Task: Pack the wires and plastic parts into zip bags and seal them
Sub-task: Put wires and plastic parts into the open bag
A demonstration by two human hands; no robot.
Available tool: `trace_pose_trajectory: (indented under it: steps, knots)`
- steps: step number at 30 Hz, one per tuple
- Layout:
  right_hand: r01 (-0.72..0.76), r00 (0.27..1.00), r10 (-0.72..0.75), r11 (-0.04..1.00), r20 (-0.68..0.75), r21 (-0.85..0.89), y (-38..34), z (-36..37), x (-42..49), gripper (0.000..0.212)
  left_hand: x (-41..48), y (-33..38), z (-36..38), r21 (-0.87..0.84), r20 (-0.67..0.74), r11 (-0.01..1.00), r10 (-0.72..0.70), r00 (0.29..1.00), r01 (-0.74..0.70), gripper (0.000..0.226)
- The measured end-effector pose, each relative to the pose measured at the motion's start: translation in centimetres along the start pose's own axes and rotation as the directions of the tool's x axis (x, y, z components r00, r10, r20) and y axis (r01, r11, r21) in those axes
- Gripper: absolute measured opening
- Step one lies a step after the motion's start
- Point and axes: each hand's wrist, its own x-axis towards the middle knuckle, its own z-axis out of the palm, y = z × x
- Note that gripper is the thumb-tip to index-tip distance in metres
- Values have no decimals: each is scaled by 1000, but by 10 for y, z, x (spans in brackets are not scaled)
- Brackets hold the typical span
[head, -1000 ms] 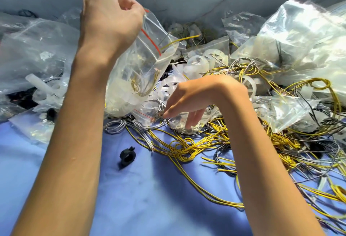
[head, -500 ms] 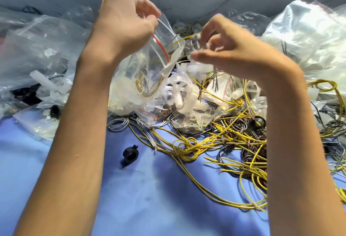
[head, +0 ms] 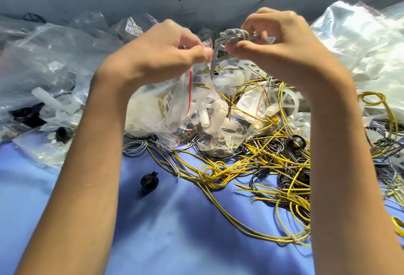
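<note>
Empty clear bags (head: 43, 56) are heaped along the left of the blue tabletop (head: 175, 235). A black clip (head: 149, 182) lies nearer the middle. Above it, the left hand (head: 161, 56) pinches the zip bag (head: 170, 108) at its mouth. The right hand (head: 282, 45) has its fingers clamped on a grey wire bundle (head: 232, 34), whose tail hangs at that mouth. Yellow wires (head: 220, 172) sprawl toward the right edge.

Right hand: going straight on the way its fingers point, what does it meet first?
Probably the left hand, pinching the mouth of the zip bag just beside it; the grey wire bundle in the right hand hangs between them. Depth unclear.
</note>
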Motion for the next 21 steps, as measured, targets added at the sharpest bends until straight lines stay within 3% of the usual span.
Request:
trace_pose_trajectory:
  steps: [3, 8, 12, 16, 19, 21]
  knots:
    - [20, 999, -19, 999, -32, 30, -7, 6, 1, 18, -2, 7, 3, 17, 55, 999, 47, 997, -48, 27]
    - [18, 994, 9, 968, -106, 249, -12, 12, 6, 38, -4, 7, 2, 59, 59, 995, 81, 995, -85, 4]
    - [33, 993, 13, 920, -116, 392, -10, 12, 8, 24, -3, 4, 1, 65, 42, 993, 92, 995, -94, 11]
    - [20, 995, 11, 949, -96, 313, -7, 13, 9, 34, -1, 3, 1, 84, 28, 993, 76, 997, -78, 8]
    - [-29, 1000, 29, 966, 3, 258, -3, 13, 10, 20, -1, 3, 1, 105, 35, 992, 65, 997, -69, 9]
    - [-39, 999, 37, 984, 14, 172, -3, 12, 9, 23, 0, 3, 2, 104, 39, 992, 60, 997, -64, 10]
